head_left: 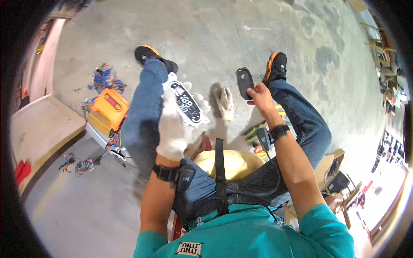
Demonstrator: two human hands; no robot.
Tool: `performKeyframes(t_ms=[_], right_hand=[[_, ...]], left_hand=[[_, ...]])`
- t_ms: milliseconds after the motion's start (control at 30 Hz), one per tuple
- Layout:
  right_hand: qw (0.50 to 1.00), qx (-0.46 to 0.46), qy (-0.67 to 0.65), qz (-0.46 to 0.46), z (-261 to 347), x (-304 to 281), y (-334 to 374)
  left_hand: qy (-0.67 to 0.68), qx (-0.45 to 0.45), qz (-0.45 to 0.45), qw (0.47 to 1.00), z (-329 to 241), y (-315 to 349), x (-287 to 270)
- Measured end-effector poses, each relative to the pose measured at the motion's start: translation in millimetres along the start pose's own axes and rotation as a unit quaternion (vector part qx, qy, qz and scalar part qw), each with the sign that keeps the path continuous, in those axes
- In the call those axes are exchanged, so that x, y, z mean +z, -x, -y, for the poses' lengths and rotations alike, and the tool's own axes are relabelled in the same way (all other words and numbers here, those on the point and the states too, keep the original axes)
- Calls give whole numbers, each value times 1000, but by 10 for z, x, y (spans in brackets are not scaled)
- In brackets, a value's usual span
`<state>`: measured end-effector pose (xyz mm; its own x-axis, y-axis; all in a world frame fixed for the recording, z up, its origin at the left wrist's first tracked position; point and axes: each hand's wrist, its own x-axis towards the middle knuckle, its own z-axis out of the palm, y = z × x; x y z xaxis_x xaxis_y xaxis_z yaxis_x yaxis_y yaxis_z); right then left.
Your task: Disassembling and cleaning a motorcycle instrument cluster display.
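My left hand (173, 129) wears a white knit glove and is closed on the edge of a white-framed display panel (186, 103). The panel has a black oval face with white segments, and its scalloped rim lies over my left knee and the floor. My bare right hand (261, 98) pinches the lower end of a black oval cover (244, 78) between thumb and fingers. A small round spot shows on the cover. Between the two hands, a loose white glove (224, 103) lies on the concrete floor, apart from both.
At left stand an orange plastic housing (111, 105) and a wooden board (47, 133), with bundles of coloured wires (106, 79) nearby. A yellow cushion (230, 164) is between my thighs. Cardboard, tools and assorted clutter (344, 185) line the right side.
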<state>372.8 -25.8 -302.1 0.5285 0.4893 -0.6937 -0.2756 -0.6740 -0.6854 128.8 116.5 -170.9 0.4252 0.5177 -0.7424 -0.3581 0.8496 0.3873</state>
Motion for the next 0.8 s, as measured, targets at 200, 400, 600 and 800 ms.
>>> performKeyframes(t_ms=[200,400,600,800], right_hand=[[909,-371,175,-67,971,449,1387],[786,-545,288,-42,1166,699,2226],[783,-553,285,28,1178,645,2569],[800,-541,254,55,1202,614,2738]], left_hand=[[26,49,45,997,203,463,-125],[75,97,173,977,273,755,-181],[-80,195,152,966,252,1034,-70],[-2,105,152,983,160,1160,70]])
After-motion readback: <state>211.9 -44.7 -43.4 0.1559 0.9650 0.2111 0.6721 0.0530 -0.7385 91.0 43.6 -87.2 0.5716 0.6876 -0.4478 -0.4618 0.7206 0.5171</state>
